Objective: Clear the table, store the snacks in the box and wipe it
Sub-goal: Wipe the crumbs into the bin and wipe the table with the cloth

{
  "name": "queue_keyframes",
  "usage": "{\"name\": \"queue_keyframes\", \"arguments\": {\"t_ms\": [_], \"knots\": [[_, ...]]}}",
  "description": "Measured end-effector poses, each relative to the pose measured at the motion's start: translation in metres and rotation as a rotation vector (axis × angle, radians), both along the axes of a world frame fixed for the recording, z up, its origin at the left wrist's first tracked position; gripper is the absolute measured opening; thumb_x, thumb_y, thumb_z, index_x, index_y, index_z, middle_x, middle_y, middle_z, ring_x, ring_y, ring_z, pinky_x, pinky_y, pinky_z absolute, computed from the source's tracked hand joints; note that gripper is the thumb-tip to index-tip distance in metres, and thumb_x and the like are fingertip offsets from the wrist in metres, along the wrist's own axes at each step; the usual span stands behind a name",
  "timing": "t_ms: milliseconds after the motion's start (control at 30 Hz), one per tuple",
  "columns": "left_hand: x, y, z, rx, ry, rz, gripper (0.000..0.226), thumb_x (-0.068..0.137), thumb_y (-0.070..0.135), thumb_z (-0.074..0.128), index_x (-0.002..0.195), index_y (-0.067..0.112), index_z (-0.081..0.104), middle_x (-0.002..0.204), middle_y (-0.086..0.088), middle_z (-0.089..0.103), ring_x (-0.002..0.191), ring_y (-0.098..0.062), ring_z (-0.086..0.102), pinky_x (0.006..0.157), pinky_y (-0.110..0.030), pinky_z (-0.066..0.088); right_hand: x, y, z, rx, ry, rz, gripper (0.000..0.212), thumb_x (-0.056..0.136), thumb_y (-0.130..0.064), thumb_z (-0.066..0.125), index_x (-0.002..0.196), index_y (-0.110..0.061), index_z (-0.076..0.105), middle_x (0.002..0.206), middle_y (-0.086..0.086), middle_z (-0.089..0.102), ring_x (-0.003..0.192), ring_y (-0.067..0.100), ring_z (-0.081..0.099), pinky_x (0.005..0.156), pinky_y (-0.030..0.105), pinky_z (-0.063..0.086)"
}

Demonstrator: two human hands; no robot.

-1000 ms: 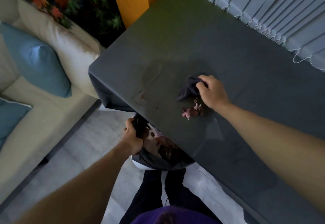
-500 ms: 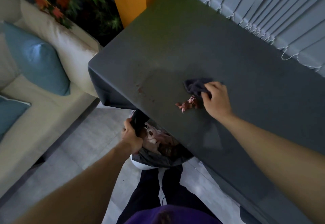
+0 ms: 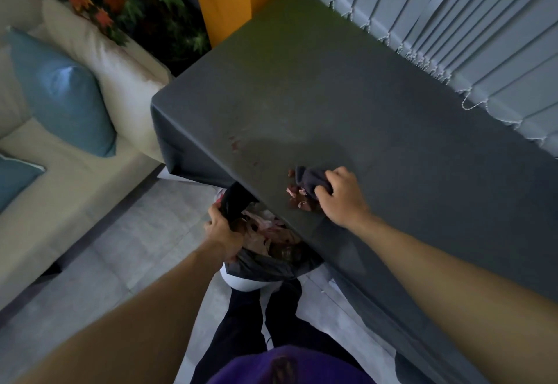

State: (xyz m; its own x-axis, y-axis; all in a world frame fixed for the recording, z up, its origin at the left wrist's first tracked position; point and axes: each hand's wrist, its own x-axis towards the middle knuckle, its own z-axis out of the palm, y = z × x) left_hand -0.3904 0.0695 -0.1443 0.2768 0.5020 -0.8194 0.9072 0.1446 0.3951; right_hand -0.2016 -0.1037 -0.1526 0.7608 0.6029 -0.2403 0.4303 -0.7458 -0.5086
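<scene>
I see the right hand (image 3: 341,199) clenched around a dark cloth (image 3: 309,180), pressing it onto the grey table (image 3: 377,130) near the table's near edge. Reddish crumbs (image 3: 297,198) lie touching the cloth on its left and near sides. The left hand (image 3: 222,234) is closed on the rim of a black bin bag (image 3: 265,267), held below the table edge, near-left of the crumbs.

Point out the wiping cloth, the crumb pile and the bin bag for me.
cloth (image 3: 309,179), head view, on the bunched dark fabric left of the fingers.
crumbs (image 3: 297,198), head view, middle of the reddish pile.
bin bag (image 3: 265,267), head view, near black rim below the table edge.
</scene>
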Motion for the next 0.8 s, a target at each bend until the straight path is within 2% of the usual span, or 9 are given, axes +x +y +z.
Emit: {"name": "queue_keyframes", "arguments": {"t_ms": [67, 133, 233, 333, 433, 500, 633, 733, 800], "knots": [[-0.002, 0.0, 0.002, 0.002, -0.008, 0.008, 0.079, 0.089, 0.002, 0.056, 0.148, 0.03, 0.013, 0.133, -0.017, 0.037, 0.118, -0.043, 0.049, 0.091, -0.057, 0.055, -0.001, -0.004, -0.002, -0.015, -0.033, -0.021, 0.023, 0.092, -0.027, 0.056, 0.099, -0.006, 0.063, 0.11, 0.008, 0.051, 0.108, 0.031, 0.045, 0.095, 0.036, 0.039], [-0.003, -0.002, 0.005, 0.015, -0.019, 0.016, 0.08, 0.088, 0.004, 0.058, 0.148, 0.031, 0.014, 0.134, -0.018, 0.036, 0.118, -0.042, 0.049, 0.091, -0.057, 0.054, -0.005, -0.006, -0.002, -0.039, -0.049, 0.027, 0.03, 0.09, -0.033, 0.062, 0.108, -0.009, 0.062, 0.115, 0.006, 0.048, 0.109, 0.028, 0.042, 0.097, 0.036, 0.041], [-0.005, -0.007, 0.006, 0.04, -0.03, 0.007, 0.079, 0.088, 0.01, 0.061, 0.148, 0.029, 0.014, 0.134, -0.018, 0.037, 0.118, -0.043, 0.047, 0.091, -0.057, 0.054, -0.021, -0.004, 0.0, -0.043, -0.078, 0.097, 0.025, 0.088, -0.034, 0.065, 0.098, -0.013, 0.056, 0.109, 0.007, 0.046, 0.102, 0.028, 0.045, 0.085, 0.035, 0.044], [-0.006, -0.01, 0.007, 0.051, -0.033, -0.011, 0.081, 0.086, 0.012, 0.061, 0.148, 0.029, 0.013, 0.133, -0.017, 0.038, 0.118, -0.045, 0.047, 0.089, -0.058, 0.055, -0.049, -0.002, -0.002, -0.02, -0.095, 0.176, 0.028, 0.088, -0.029, 0.065, 0.105, -0.009, 0.059, 0.103, 0.008, 0.046, 0.096, 0.028, 0.048, 0.075, 0.031, 0.038], [-0.006, -0.012, 0.007, 0.052, -0.021, -0.028, 0.085, 0.085, 0.008, 0.058, 0.15, 0.03, 0.008, 0.134, -0.016, 0.037, 0.118, -0.045, 0.046, 0.089, -0.057, 0.055, -0.075, -0.004, -0.003, 0.044, -0.038, 0.26, 0.03, 0.085, -0.019, 0.066, 0.11, -0.005, 0.062, 0.103, 0.008, 0.046, 0.097, 0.029, 0.047, 0.081, 0.034, 0.044], [-0.007, -0.012, 0.006, 0.049, -0.02, -0.035, 0.086, 0.086, 0.006, 0.056, 0.152, 0.029, 0.005, 0.134, -0.016, 0.037, 0.118, -0.044, 0.047, 0.088, -0.055, 0.056, -0.081, -0.007, -0.001, 0.093, 0.042, 0.292, 0.02, 0.086, -0.016, 0.064, 0.101, -0.003, 0.062, 0.101, 0.007, 0.048, 0.096, 0.028, 0.05, 0.083, 0.037, 0.047], [-0.008, -0.013, 0.006, 0.071, 0.0, -0.081, 0.083, 0.09, 0.009, 0.053, 0.153, 0.027, 0.002, 0.134, -0.019, 0.038, 0.117, -0.043, 0.049, 0.092, -0.053, 0.054, -0.061, -0.002, 0.005, 0.193, 0.042, 0.054, 0.018, 0.088, -0.022, 0.058, 0.088, -0.005, 0.056, 0.096, 0.01, 0.051, 0.087, 0.028, 0.055, 0.077, 0.035, 0.044], [-0.006, -0.01, 0.006, 0.107, 0.014, -0.117, 0.083, 0.088, 0.012, 0.054, 0.151, 0.027, 0.002, 0.131, -0.02, 0.042, 0.114, -0.042, 0.052, 0.093, -0.053, 0.054, -0.024, 0.016, 0.009, 0.206, -0.14, -0.282, 0.02, 0.091, -0.013, 0.06, 0.101, 0.004, 0.056, 0.11, 0.023, 0.05, 0.101, 0.039, 0.053, 0.087, 0.035, 0.038], [-0.006, -0.009, 0.006, 0.115, 0.013, -0.135, 0.08, 0.089, 0.014, 0.054, 0.149, 0.028, 0.004, 0.129, -0.02, 0.044, 0.113, -0.042, 0.052, 0.093, -0.053, 0.054, 0.001, 0.035, 0.012, 0.15, -0.12, -0.363, 0.021, 0.093, -0.012, 0.057, 0.107, 0.004, 0.056, 0.118, 0.025, 0.05, 0.111, 0.041, 0.05, 0.095, 0.037, 0.036]]}}
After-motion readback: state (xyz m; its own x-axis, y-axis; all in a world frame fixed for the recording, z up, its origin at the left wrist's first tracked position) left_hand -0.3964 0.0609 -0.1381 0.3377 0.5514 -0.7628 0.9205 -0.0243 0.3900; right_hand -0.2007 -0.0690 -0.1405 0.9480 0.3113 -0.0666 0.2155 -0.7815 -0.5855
